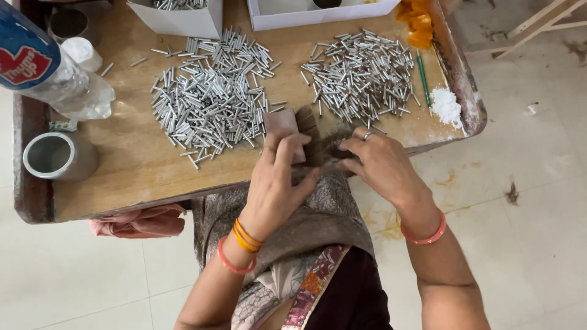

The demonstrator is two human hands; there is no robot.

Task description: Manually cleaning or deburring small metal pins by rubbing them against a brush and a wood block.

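Both hands mid-frame, left hand (278,177) gripping a pinkish flat block (282,125), right hand (373,162) pinching a brown bristle tuft (318,143); two heaps of short silver metal tubes (211,104) lie loose above.

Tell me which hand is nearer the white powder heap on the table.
Right. The right hand lies at the table's front edge, below and left of the white powder heap. The left hand, holding a small pinkish block, is farther left, beyond the right hand.
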